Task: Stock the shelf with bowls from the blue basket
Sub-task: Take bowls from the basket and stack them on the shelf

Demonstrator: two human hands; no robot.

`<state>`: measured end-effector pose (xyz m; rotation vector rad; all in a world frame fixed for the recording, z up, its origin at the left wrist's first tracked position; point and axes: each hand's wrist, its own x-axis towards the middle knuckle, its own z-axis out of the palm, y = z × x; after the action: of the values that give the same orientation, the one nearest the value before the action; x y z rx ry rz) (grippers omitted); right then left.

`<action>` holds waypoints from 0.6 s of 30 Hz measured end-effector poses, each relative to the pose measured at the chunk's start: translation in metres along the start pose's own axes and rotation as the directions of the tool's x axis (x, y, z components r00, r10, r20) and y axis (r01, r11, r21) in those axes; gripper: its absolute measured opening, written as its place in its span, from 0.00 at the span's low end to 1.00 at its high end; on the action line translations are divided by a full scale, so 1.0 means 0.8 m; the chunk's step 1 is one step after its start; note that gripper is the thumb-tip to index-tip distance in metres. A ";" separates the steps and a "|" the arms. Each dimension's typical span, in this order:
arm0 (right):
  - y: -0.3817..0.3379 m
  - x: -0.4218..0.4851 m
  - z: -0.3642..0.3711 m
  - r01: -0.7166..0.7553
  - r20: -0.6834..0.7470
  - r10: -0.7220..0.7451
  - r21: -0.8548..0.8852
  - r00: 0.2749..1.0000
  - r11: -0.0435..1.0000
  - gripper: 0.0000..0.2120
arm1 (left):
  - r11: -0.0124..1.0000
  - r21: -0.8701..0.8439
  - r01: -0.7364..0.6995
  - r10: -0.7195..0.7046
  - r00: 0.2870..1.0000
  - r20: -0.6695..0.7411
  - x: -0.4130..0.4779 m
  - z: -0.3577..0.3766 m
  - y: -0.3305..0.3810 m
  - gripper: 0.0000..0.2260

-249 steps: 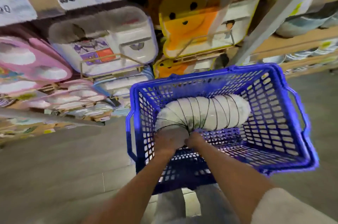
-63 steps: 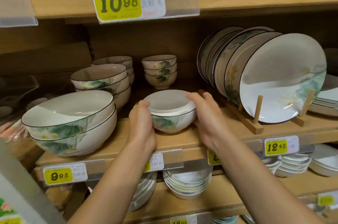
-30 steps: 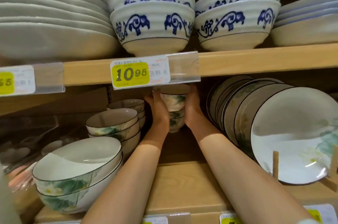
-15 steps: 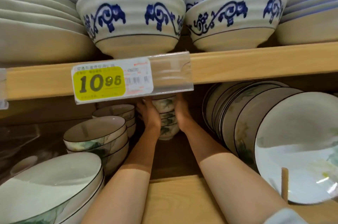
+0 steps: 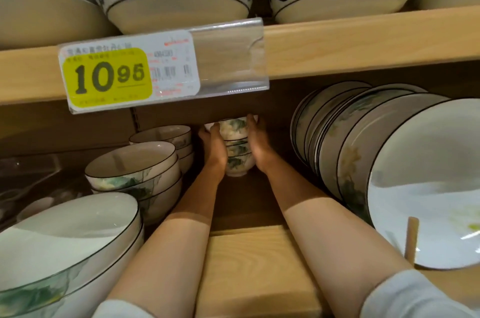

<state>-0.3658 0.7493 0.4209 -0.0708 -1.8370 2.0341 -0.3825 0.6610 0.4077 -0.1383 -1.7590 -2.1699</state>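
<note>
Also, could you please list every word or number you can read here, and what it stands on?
"10 95": large black digits on the yellow patch of the price tag clipped to the upper shelf edge.
Small print around the price, red print and barcode digits on that tag: too blurred to read.
No other text shows.

The single head camera looked forward and slightly down into the shelf (image 5: pixel 259 265). It was very near the upper board (image 5: pixel 363 42) and its price tag (image 5: pixel 109 76). The forearms (image 5: pixel 181 234) ran away from it, toward the back.
</note>
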 end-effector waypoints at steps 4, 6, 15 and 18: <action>-0.002 0.000 -0.003 -0.018 0.006 0.017 0.069 1.000 0.997 0.22 | 1.000 0.017 -0.015 0.015 1.000 0.001 0.000 0.003 -0.001 0.25; 0.001 0.000 -0.003 -0.017 0.000 0.017 0.069 1.000 0.997 0.22 | 0.999 0.022 -0.045 0.045 0.999 0.007 -0.001 0.004 -0.002 0.25; 0.008 0.001 -0.004 -0.004 0.007 0.003 0.060 1.000 0.998 0.23 | 0.991 0.013 -0.133 0.133 0.991 -0.005 -0.002 0.005 -0.001 0.17; 0.009 0.004 -0.003 -0.007 0.007 0.006 0.056 1.000 0.998 0.22 | 0.991 0.021 -0.135 0.135 0.991 0.010 -0.001 0.005 -0.001 0.17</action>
<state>-0.3696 0.7523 0.4139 -0.0541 -1.7855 2.0912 -0.3827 0.6648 0.4072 -0.2544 -1.7242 -2.0569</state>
